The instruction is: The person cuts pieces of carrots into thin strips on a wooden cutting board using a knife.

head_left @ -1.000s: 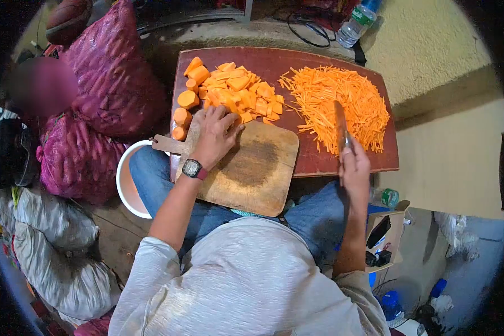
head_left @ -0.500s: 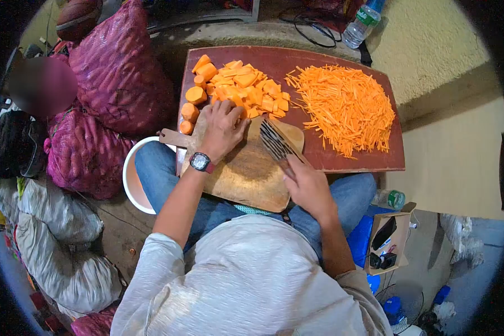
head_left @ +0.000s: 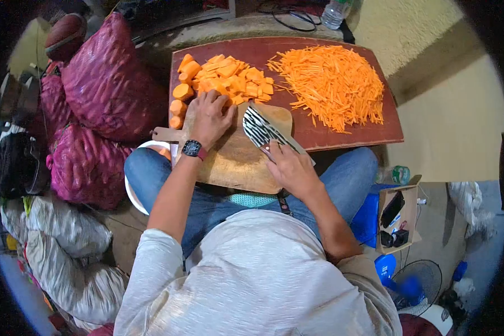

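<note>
On my lap and the table's near edge rests a wooden cutting board (head_left: 238, 159) with a handle at its left. My left hand (head_left: 210, 119), wearing a watch, lies over the board's far left part. Its fingers are curled against the near side of a heap of carrot pieces (head_left: 227, 73); whatever is under them is hidden. My right hand (head_left: 294, 169) grips a knife (head_left: 259, 127) with a black-and-white striped blade, held slantwise over the board's right side. Thick carrot chunks (head_left: 182, 91) line the heap's left. A large mound of carrot shreds (head_left: 336, 84) lies to the right.
The red-brown table (head_left: 369, 137) holds the carrots. Beside my left knee stands a white basin (head_left: 133, 190). Pink mesh sacks (head_left: 115, 84) are piled at the left. A cardboard box (head_left: 411, 210) and a plastic bottle (head_left: 397, 175) sit to the right; a fan (head_left: 425, 280) is lower down.
The view has shifted slightly. My right hand has turned the knife, so its striped blade now shows broadside. My left hand stays curled by the carrot pieces.
</note>
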A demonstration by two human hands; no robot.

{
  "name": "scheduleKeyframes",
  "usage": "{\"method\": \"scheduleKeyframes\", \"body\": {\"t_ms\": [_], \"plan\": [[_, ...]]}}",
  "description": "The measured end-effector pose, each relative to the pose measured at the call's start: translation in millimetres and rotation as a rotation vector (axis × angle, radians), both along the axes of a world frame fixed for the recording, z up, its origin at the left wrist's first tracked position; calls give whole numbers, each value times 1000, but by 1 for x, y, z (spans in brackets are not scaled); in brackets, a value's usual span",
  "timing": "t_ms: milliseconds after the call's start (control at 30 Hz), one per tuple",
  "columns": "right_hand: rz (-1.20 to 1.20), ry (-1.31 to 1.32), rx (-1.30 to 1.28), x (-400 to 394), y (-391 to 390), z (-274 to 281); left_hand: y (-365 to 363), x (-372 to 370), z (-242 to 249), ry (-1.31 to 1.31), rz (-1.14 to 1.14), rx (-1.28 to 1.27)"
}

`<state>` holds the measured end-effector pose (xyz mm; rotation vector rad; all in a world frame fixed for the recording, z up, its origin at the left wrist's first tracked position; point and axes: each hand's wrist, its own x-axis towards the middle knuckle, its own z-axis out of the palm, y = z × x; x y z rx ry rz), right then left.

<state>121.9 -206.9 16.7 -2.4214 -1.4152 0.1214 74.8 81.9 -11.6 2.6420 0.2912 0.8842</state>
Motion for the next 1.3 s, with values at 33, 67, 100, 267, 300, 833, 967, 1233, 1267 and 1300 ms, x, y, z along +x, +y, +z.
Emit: {"method": "scheduleKeyframes", "body": {"t_ms": [33,67,100,267,300,833,967,1233,1267,1300], "plan": [[-2,17,4,-2,0,5,0,0,0,0,13,18],[-1,35,6,-4,0,8,1,-1,-1,2,30,33],[-4,30,-4,-3,0,7,2,-1,-1,20,28,33],[43,-40,78,-1,2,-3,3,-2,-2,11,7,-15],[41,-41,71,2,2,-3,2,-2,-4,13,11,-29],[100,381,-57,62,34,17,-3,-4,7,50,16,-2],[80,426,26,59,27,10,-1,-1,6,33,9,-31],[137,378,-14,60,32,12,2,1,3,92,25,12],[132,386,11,58,32,9,1,-1,4,87,38,44],[159,390,11,58,33,7,2,-1,2,90,44,22]]}}
